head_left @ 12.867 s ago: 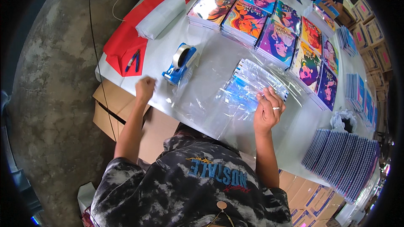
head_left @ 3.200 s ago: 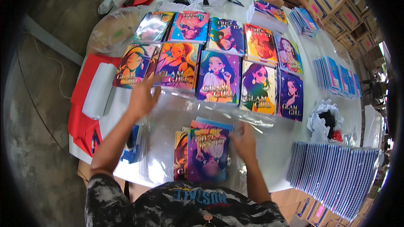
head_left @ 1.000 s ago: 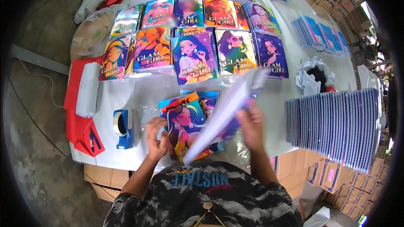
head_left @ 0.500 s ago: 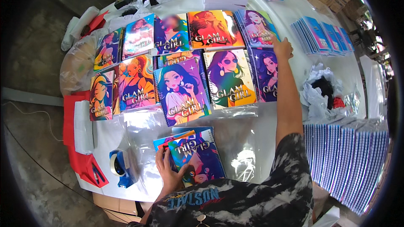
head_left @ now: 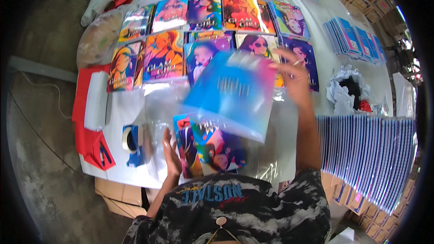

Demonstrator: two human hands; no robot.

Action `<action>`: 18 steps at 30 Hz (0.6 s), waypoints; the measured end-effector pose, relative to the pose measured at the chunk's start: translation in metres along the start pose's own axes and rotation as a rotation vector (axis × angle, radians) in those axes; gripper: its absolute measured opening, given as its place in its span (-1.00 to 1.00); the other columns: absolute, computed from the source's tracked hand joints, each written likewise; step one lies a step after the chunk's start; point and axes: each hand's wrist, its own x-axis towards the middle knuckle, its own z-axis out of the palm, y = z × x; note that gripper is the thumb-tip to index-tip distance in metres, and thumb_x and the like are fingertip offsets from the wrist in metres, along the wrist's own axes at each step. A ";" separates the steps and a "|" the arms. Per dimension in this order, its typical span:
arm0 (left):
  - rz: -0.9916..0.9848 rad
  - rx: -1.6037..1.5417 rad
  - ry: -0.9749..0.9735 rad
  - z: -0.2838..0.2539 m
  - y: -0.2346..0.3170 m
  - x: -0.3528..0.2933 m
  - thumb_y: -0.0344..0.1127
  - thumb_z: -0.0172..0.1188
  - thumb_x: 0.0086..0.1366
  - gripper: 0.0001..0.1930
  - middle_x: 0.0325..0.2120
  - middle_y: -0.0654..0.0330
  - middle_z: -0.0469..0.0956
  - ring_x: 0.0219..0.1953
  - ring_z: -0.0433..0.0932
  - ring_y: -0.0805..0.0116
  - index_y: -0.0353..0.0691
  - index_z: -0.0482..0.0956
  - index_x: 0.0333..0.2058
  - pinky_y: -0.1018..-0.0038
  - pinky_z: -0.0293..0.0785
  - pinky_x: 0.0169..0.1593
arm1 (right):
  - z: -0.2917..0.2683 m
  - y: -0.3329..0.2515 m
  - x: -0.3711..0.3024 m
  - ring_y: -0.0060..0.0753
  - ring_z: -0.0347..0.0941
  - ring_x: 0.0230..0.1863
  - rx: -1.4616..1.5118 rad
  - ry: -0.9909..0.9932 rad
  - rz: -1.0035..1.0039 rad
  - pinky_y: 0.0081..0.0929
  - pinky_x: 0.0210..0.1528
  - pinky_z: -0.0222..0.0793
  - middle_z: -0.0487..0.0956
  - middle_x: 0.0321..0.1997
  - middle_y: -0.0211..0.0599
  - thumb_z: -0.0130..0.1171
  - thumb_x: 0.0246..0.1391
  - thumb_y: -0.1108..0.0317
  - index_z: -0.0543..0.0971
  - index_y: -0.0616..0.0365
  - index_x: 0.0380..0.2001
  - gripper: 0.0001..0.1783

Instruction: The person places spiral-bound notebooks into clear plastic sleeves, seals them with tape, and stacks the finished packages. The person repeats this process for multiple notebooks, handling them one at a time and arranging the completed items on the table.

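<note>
head: right hand [head_left: 294,74] pinches blue notebook [head_left: 228,92]; open, empty left hand [head_left: 172,156] beside pile [head_left: 219,153].

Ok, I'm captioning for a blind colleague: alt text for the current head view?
A right hand holds a blurred blue-and-pink notebook over a white table, the open left hand beside a small notebook pile. Rows of illustrated notebooks lie beyond.

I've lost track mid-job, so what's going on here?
The person's right-hand grip holds a blue-and-pink rectangular notebook, blurred, above a loose pile of colourful illustrated notebooks. The left-hand grip is open at the pile's left edge; contact is unclear. Beyond, glossy illustrated notebook stacks stand in rows.
</note>
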 end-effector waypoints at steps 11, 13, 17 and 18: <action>0.051 0.261 -0.243 -0.006 -0.019 0.003 -0.42 0.23 0.05 -0.45 -0.16 0.00 0.46 -0.13 0.48 0.23 -0.42 0.23 0.01 0.40 0.39 -0.03 | 0.124 -0.096 -0.148 -0.38 0.51 -0.22 0.606 -0.091 1.159 -0.41 -0.15 0.44 0.54 -0.16 -0.11 0.37 -0.15 0.15 0.36 0.41 -0.03 -0.30; -0.089 0.143 -0.271 0.009 0.014 -0.010 -0.41 0.24 0.05 -0.47 -0.16 0.00 0.46 -0.15 0.50 0.23 -0.42 0.25 -0.02 0.39 0.42 -0.04 | 0.126 -0.090 -0.152 -0.43 0.52 -0.32 0.809 -0.105 1.236 -0.44 -0.26 0.46 0.56 -0.23 -0.19 0.39 -0.18 0.21 0.40 0.34 -0.08 -0.37; -0.249 -0.154 -0.327 0.005 0.009 -0.011 -0.40 0.31 0.00 -0.39 -0.15 -0.03 0.45 -0.13 0.50 0.21 -0.44 0.22 -0.01 0.35 0.45 -0.06 | 0.138 -0.109 -0.170 -0.45 0.52 -0.34 0.928 -0.037 1.140 -0.47 -0.25 0.46 0.57 -0.32 -0.31 0.41 -0.23 0.33 0.45 0.25 -0.16 -0.47; -0.191 -0.181 -0.312 0.004 0.017 -0.020 -0.37 0.35 -0.02 -0.33 -0.16 -0.01 0.44 -0.12 0.48 0.20 -0.42 0.19 0.03 0.35 0.42 -0.03 | 0.136 -0.128 -0.171 -0.43 0.49 -0.21 0.845 0.014 0.980 -0.45 -0.10 0.42 0.54 -0.24 -0.34 0.43 -0.27 0.41 0.40 0.26 -0.07 -0.37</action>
